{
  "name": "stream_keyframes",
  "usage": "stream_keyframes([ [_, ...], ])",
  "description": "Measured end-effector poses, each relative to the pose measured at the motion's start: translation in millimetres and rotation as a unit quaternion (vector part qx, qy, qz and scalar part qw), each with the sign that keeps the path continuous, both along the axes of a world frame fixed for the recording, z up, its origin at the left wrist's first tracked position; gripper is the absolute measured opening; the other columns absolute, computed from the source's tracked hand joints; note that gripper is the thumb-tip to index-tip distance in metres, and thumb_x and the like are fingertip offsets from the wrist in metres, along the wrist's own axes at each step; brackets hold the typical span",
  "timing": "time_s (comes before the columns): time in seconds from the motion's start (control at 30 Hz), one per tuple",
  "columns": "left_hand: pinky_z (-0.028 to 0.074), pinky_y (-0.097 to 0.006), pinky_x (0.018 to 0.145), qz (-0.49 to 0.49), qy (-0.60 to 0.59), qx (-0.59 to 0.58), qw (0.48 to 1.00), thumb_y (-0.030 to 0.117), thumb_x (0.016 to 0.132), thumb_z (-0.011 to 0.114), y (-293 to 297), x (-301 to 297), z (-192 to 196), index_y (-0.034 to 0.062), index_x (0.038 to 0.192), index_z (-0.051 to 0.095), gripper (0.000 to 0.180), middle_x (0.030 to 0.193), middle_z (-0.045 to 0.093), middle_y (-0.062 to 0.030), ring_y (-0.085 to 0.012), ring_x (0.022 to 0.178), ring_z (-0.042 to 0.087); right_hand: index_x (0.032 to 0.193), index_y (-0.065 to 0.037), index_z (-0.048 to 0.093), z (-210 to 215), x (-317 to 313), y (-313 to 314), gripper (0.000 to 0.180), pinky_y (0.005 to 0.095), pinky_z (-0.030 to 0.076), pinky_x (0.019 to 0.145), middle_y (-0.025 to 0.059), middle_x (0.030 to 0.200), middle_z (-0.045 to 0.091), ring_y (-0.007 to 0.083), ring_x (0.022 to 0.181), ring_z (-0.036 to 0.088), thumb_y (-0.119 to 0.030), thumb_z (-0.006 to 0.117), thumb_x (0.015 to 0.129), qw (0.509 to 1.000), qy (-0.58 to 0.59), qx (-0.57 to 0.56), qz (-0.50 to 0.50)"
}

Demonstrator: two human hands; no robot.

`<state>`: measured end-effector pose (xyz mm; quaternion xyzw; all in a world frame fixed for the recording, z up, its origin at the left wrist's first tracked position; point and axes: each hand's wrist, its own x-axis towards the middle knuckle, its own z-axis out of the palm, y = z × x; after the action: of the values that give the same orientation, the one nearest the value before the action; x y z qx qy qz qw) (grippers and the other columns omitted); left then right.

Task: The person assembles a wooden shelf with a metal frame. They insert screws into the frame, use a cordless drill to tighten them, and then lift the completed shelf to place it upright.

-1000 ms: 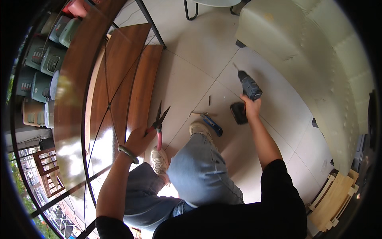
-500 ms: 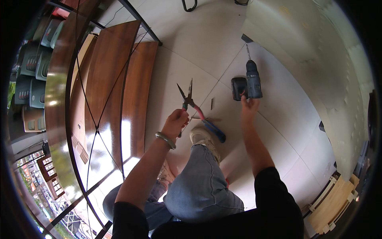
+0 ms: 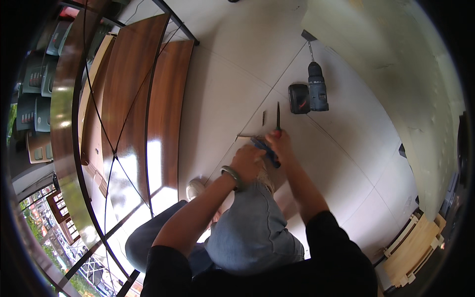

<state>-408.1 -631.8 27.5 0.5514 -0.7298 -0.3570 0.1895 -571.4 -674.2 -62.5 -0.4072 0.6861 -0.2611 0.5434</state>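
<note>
**Two hands on pliers over a tiled floor**

Head view: both hands meet above the raised knee. The left hand (image 3: 247, 162) and the right hand (image 3: 281, 142) each close on a handle of the pliers (image 3: 273, 140), tip pointing away. The cordless drill (image 3: 316, 90) lies apart on the floor tiles (image 3: 222, 89), near the wooden panels (image 3: 148, 99).

Pale tiled floor (image 3: 222, 89), glossy wooden panels (image 3: 163, 99) left, daylit windows (image 3: 59, 232)

Pliers (image 3: 277, 119) handles hidden by fingers (image 3: 277, 141)
</note>
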Motion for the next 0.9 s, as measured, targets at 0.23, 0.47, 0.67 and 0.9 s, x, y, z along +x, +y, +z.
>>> stream_keyframes([
  [0.23, 0.05, -0.029, 0.071, 0.306, 0.067, 0.344, 0.885, 0.016, 0.083, 0.056, 24, 82, -1, 0.004, 0.104, 0.065, 0.026, 0.089, 0.067, -0.012, -0.0171, 0.079, 0.064, 0.105, -0.004, 0.054, -51, -44, -3, 0.034, 0.044, 0.043, 0.085, 0.018, 0.103, 0.057, 0.0355, 0.1, 0.053, -0.02, 0.066, 0.077, 0.862, 0.464, -0.168, 0.117],
  [0.47, 0.047, -0.024, 0.068, 0.327, 0.198, 0.361, 0.851, 0.016, 0.087, 0.057, 44, 68, -13, 0.0011, 0.106, 0.062, 0.025, 0.09, 0.065, -0.006, -0.0122, 0.078, 0.06, 0.095, -0.008, 0.061, -60, -1, 17, 0.021, 0.0453, 0.042, 0.084, 0.0156, 0.104, 0.056, 0.0349, 0.1, 0.05, -0.006, 0.065, 0.074, 0.872, 0.339, -0.226, 0.273],
  [0.67, 0.048, -0.025, 0.069, 0.327, 0.202, 0.367, 0.847, 0.016, 0.086, 0.057, 56, 64, -8, 0.0001, 0.105, 0.061, 0.025, 0.089, 0.065, -0.0075, -0.0131, 0.078, 0.061, 0.091, -0.006, 0.059, -87, -8, -4, 0.014, 0.0444, 0.042, 0.079, 0.0147, 0.094, 0.057, 0.0335, 0.093, 0.053, -0.006, 0.063, 0.077, 0.865, 0.341, -0.129, 0.345],
  [0.9, 0.048, -0.025, 0.07, 0.341, 0.193, 0.403, 0.827, 0.016, 0.087, 0.056, 65, 76, -16, 0.001, 0.108, 0.06, 0.026, 0.092, 0.064, -0.0065, -0.013, 0.08, 0.061, 0.097, -0.004, 0.056, -57, -32, 19, 0.025, 0.0447, 0.043, 0.079, 0.0165, 0.093, 0.055, 0.0356, 0.092, 0.052, -0.011, 0.067, 0.075, 0.851, 0.364, -0.287, 0.246],
])
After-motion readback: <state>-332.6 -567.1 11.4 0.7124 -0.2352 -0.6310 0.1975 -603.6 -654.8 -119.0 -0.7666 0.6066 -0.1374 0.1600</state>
